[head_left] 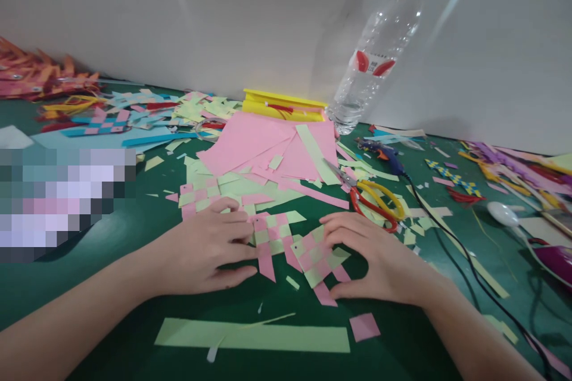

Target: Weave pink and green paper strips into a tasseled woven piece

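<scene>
Two small woven paper mats of pink and pale green strips lie on the green table between my hands. My left hand (210, 247) rests on the left woven piece (272, 238), fingers pressed onto its edge. My right hand (379, 259) curls round the right woven piece (315, 259), fingertips touching its upper edge and thumb near a pink strip end. A long pale green strip (252, 335) and a small pink square (364, 326) lie in front of my hands.
Pink paper sheets (263, 143) and green strips are piled behind my hands. Scissors with red and yellow handles (375, 199) lie to the right, a glue gun (386, 155) with a black cord (451, 238) beyond. A tilted clear bottle (379, 47) and a yellow box (283, 104) stand by the wall. Paper scraps cover both sides.
</scene>
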A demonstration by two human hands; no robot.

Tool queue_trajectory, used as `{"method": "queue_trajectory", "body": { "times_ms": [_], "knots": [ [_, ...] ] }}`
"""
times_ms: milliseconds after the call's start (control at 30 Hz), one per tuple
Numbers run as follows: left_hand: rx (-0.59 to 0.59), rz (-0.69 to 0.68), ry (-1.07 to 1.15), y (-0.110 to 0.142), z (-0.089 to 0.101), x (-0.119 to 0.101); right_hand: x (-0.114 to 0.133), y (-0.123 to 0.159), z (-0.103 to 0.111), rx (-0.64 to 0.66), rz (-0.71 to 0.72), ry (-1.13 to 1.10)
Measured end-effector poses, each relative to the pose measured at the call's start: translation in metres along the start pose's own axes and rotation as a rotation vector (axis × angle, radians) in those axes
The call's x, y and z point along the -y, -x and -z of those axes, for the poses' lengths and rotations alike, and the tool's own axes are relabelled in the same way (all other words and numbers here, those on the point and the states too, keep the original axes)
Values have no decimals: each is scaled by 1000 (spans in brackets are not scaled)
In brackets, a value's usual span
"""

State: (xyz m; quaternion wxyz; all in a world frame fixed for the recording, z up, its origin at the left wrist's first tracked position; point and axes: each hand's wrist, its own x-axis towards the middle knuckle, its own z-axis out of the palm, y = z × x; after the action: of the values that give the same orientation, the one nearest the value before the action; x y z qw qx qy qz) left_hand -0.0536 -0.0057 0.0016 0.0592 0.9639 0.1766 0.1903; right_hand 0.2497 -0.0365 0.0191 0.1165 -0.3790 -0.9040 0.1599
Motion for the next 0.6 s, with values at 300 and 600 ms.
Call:
{"method": "queue_trajectory", "body": {
  "times_ms": [300,600],
  "knots": [
    [14,7,12,1,-1,0,0,-2,-5,6,26,-5],
    [27,6,25,1,0,0,10,-7,-14,-327,302,85]
  ]
}}
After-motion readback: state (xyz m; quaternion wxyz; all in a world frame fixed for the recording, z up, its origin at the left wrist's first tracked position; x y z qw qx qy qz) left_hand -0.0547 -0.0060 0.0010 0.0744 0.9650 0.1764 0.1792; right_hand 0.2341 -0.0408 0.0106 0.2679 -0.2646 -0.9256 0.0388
